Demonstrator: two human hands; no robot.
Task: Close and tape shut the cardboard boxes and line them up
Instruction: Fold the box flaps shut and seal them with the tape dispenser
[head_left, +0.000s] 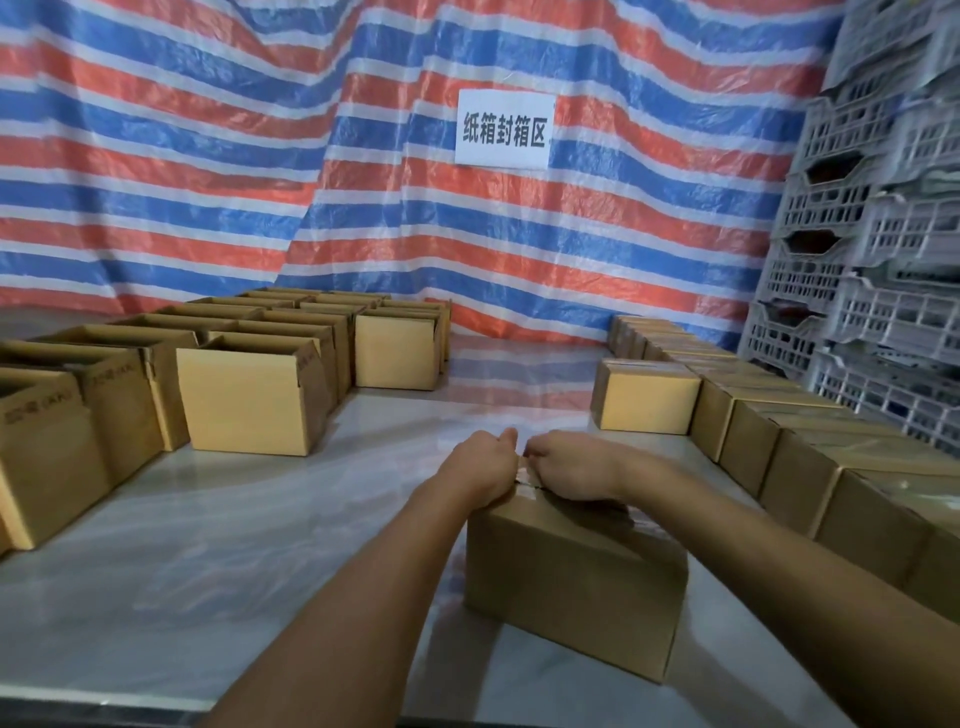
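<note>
Both curled: left hand and right hand pinch tape at far edge of box; a clean tear, then a firm rub-down, probably seals best.

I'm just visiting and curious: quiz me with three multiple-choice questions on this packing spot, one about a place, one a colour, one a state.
1. Where do the grey crates stand? A. far left B. far right C. centre front
2. The tarp stripes are: A. green, yellow B. red, blue, white C. black, grey
3. The left boxes are: A. open-topped B. taped shut C. flattened
Answers: 1 B, stacked along the right edge; 2 B, those bands fill the backdrop; 3 A, their tops gape open.
</note>
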